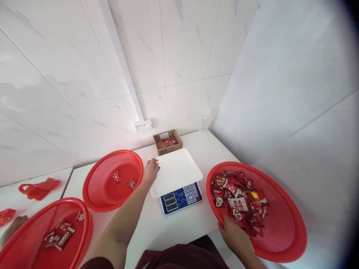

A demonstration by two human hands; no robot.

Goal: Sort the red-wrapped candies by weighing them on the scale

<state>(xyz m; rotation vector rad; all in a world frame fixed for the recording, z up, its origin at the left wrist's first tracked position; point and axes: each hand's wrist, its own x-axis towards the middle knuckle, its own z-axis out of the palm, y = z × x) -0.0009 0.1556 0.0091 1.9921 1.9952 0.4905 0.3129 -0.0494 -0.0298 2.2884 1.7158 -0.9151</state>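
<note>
My left hand is at the left edge of the white scale pan, fingers closed on a small red packet that is mostly hidden by them. Beneath the pan shows the blue keypad and display panel of the scale. With my right hand I grip the near rim of a red plastic basket, which tilts at the right side of the table. Many red and brown snack packets lie heaped in its left part.
Left of the scale stands a red basket with two packets. Nearer is another basket with several packets; another person's hand is beside it. A cardboard box sits behind the pan. Red plastic bags lie far left.
</note>
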